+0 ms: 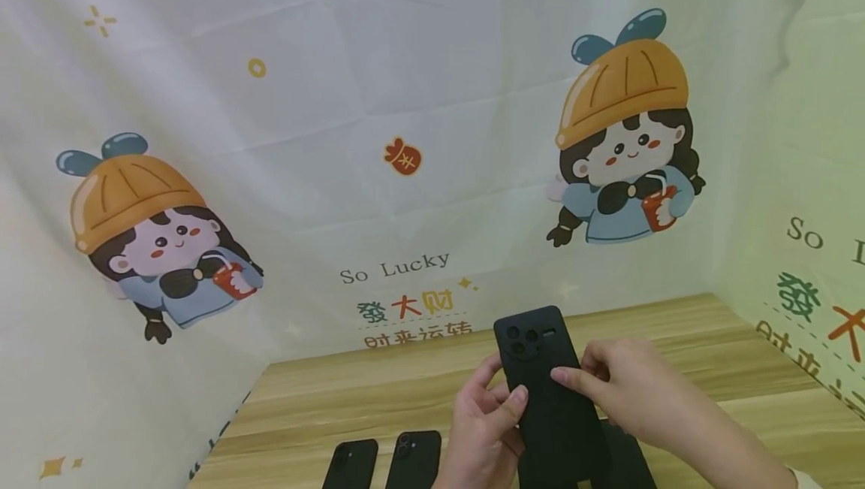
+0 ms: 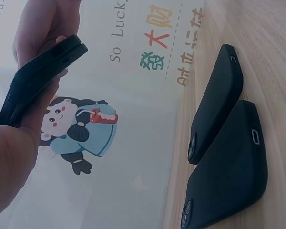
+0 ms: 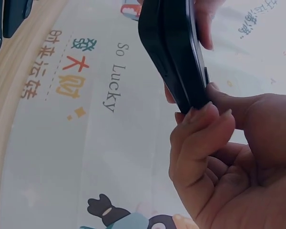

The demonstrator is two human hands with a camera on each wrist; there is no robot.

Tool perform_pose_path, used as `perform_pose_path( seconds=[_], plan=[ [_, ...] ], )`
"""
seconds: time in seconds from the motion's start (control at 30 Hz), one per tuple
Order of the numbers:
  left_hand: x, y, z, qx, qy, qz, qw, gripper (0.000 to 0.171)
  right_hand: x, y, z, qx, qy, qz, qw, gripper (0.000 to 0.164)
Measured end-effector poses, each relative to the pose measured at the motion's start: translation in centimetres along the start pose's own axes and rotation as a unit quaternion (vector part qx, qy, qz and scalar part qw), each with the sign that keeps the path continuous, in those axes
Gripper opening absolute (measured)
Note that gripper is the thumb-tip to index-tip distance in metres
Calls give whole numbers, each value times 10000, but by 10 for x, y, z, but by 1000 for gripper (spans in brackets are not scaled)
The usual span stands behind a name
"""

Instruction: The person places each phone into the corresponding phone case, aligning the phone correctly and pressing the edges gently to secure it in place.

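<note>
Both hands hold a black phone with its case (image 1: 554, 421) upright above the table, its camera side toward the head view. My left hand (image 1: 483, 425) grips the left edge, thumb over the back. At the right edge, my right hand (image 1: 638, 384) pinches it between thumb and curled fingers. Two dark layers of the phone and case (image 2: 43, 71) show edge-on in the left wrist view, slightly apart along one side. A seam runs along the phone's edge (image 3: 174, 47) in the right wrist view. Which layer is phone and which is case, I cannot tell.
Two black phone-shaped things, one (image 1: 350, 465) left of another (image 1: 414, 459), lie on the wooden table (image 1: 304, 399). Another flat dark thing (image 1: 625, 459) lies partly hidden behind the held phone. A printed cloth (image 1: 324, 136) hangs around the table's back and sides.
</note>
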State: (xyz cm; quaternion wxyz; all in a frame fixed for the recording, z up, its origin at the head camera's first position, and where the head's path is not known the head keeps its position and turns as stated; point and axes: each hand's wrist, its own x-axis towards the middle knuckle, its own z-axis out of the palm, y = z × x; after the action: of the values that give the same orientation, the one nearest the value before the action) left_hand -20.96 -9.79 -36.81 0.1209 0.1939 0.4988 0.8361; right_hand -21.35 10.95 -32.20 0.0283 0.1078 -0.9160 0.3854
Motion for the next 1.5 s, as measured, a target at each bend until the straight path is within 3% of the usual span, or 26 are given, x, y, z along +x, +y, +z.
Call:
perform_pose_path(
  seconds=[0.3, 0.47, 0.7, 0.83, 0.93, 1.0, 1.07, 1.17, 1.27, 1.33, 1.4, 1.5],
  plan=[
    [-1, 2, -1, 45, -38, 21, 10000, 55, -2, 2, 0, -49, 107, -287, 9995, 33],
    [-2, 5, 0, -27, -37, -9, 10000, 54, -2, 5, -2, 199, 31, -379, 9991, 36],
    [-3, 8, 3, -229, -135, 52, 9996, 54, -3, 7, -9, 940, -267, -408, 9944, 38],
    [-4, 9, 3, -437, -239, 108, 9987, 53, -2, 10, -12, 1768, -671, -497, 9807, 41],
    [-5, 10, 4, -623, -369, 184, 9972, 51, 1, 11, -14, 2579, -1036, -553, 9590, 39],
    [-6, 12, 4, -753, -484, 196, 9958, 49, 2, 12, -14, 3142, -1295, -595, 9386, 36],
    [-7, 13, 4, -832, -573, 173, 9947, 49, 3, 13, -12, 3728, -1585, -640, 9120, 34],
    [-9, 17, 5, -896, -689, 72, 9936, 50, 4, 16, -9, 4512, -2086, -772, 8643, 32],
    [-11, 21, 6, -893, -722, -45, 9934, 49, 6, 21, -5, 5080, -2523, -994, 8176, 33],
    [-13, 24, 7, -899, -737, -104, 9932, 46, 8, 24, -2, 5335, -2740, -1125, 7922, 36],
    [-15, 26, 9, -911, -690, -194, 9933, 43, 9, 25, 0, 5512, -2903, -1167, 7735, 39],
    [-16, 29, 12, -927, -608, -277, 9935, 40, 7, 23, 0, 5657, -3049, -944, 7604, 41]
  ],
)
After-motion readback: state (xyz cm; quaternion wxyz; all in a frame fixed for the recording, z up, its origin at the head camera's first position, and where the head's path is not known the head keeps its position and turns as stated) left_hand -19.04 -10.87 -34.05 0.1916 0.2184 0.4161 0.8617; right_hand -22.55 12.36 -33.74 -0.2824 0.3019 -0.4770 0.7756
